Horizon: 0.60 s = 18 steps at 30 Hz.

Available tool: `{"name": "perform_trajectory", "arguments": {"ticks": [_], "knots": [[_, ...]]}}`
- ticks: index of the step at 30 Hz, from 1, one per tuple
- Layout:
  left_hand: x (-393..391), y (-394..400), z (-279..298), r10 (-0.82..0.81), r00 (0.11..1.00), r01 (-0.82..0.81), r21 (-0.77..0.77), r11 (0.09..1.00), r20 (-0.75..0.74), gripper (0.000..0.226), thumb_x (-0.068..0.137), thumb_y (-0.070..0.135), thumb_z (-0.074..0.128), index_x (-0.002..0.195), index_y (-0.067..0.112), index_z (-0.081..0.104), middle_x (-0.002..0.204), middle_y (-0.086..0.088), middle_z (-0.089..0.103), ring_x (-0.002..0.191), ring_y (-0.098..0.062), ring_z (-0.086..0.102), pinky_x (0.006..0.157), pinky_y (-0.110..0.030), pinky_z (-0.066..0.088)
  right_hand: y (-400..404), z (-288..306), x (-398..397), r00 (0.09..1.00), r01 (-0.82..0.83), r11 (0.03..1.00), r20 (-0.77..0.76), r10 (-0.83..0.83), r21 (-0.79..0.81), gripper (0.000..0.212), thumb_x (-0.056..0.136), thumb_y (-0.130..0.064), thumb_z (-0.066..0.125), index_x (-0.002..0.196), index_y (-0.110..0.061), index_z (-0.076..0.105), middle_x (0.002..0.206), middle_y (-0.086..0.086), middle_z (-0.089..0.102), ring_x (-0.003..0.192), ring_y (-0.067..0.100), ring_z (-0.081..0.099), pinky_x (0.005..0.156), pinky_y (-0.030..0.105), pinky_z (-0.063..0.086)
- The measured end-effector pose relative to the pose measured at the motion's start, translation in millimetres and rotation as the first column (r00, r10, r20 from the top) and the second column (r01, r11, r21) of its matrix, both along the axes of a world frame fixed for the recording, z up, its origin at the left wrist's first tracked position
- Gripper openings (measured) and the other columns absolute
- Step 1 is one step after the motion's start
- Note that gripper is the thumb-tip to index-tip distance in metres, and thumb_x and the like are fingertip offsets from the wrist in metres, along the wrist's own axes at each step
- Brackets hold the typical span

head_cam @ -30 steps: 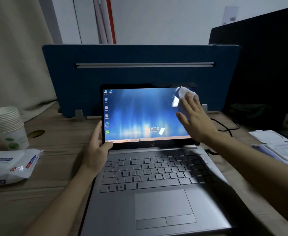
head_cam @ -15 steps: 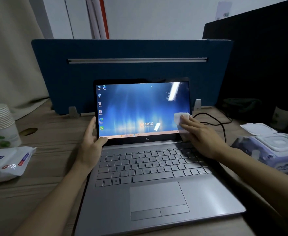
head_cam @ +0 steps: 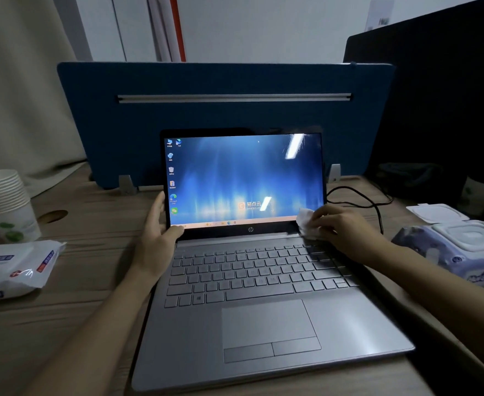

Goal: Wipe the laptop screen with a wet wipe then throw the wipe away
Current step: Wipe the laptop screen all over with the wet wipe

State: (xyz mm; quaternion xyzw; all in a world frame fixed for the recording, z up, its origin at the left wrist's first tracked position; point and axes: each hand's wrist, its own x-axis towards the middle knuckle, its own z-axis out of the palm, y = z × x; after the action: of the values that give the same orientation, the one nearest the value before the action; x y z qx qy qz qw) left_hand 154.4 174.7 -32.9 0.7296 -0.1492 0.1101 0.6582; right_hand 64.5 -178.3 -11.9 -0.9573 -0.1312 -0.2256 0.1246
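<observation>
Down at the bottom right corner of the screen [head_cam: 243, 178], the right hand [head_cam: 346, 230] has its fingers pinched on the crumpled white wipe [head_cam: 308, 224], while the left hand [head_cam: 156, 232] clamps the screen's left edge to steady it. I'd keep pressure light and sweep sideways along that bottom edge, away from the keyboard [head_cam: 259, 270]. Streaky glare shows on the lit blue display.
</observation>
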Motion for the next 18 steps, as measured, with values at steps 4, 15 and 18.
{"name": "perform_trajectory", "arguments": {"ticks": [4,15,18], "knots": [[-1.2,0.5,1.4,-0.004,1.000,0.004,-0.008,1.000,0.000,0.075,0.088,-0.009,0.050,0.151,0.026,0.032,0.139,0.013,0.050,0.100,-0.014,0.064,0.088,-0.028,0.047,10.1,5.7,7.9,0.999,-0.036,0.999,-0.036,0.036,0.009,0.010,0.081,-0.006,0.071,0.090,-0.008,0.076,0.099,0.003,0.067,0.084,0.019,0.065,0.077,0.031,0.049],[-0.2,3.7,3.3,-0.067,0.995,0.060,-0.101,0.993,-0.067,0.059,0.093,0.014,0.046,0.149,0.028,0.035,0.145,0.006,0.050,0.133,-0.014,0.048,0.115,-0.049,0.032,66.0,5.4,34.4,0.982,-0.158,0.987,-0.104,0.160,0.034,0.014,0.084,-0.005,0.066,0.094,-0.008,0.075,0.105,0.002,0.065,0.088,0.018,0.064,0.080,0.027,0.048],[2.4,4.8,2.3,-0.088,0.993,0.077,-0.132,0.988,-0.081,0.054,0.097,0.015,0.041,0.149,0.026,0.036,0.147,0.005,0.049,0.137,-0.018,0.044,0.116,-0.053,0.029,88.5,6.0,42.5,0.974,-0.191,0.981,-0.119,0.194,0.036,0.016,0.084,-0.006,0.066,0.096,-0.010,0.075,0.105,0.001,0.065,0.086,0.016,0.062,0.077,0.018,0.041]]}}
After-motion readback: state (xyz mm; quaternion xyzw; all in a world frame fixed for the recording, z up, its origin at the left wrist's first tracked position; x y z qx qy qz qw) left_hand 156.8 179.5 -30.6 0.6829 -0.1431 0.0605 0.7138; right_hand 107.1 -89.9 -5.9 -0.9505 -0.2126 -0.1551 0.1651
